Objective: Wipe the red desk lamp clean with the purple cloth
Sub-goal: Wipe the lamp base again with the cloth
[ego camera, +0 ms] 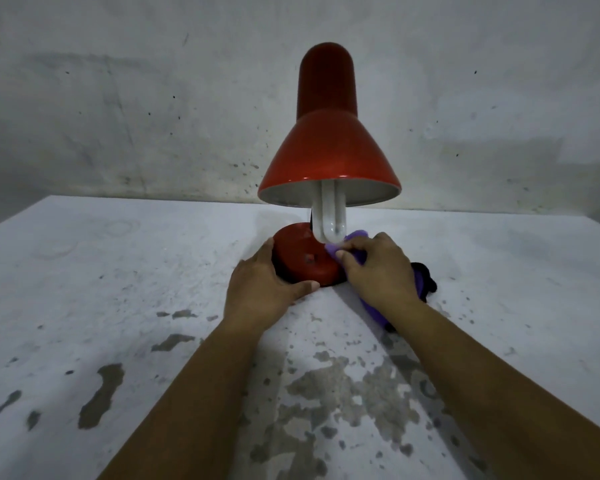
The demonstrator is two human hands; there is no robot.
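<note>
The red desk lamp (328,147) stands upright near the middle of the white table, its shade tilted toward me with a white U-shaped bulb (329,216) hanging out. Its round red base (302,258) sits on the table. My left hand (262,282) wraps the base's left and front edge, thumb along the front rim. My right hand (378,268) grips the purple cloth (355,244) and presses it against the right side of the base. More of the cloth trails under my right wrist.
The white table (118,289) has worn, flaking patches toward its near edge. A stained grey wall (153,116) rises close behind the lamp. Something black (426,278), possibly the lamp's cord, lies just right of my right hand.
</note>
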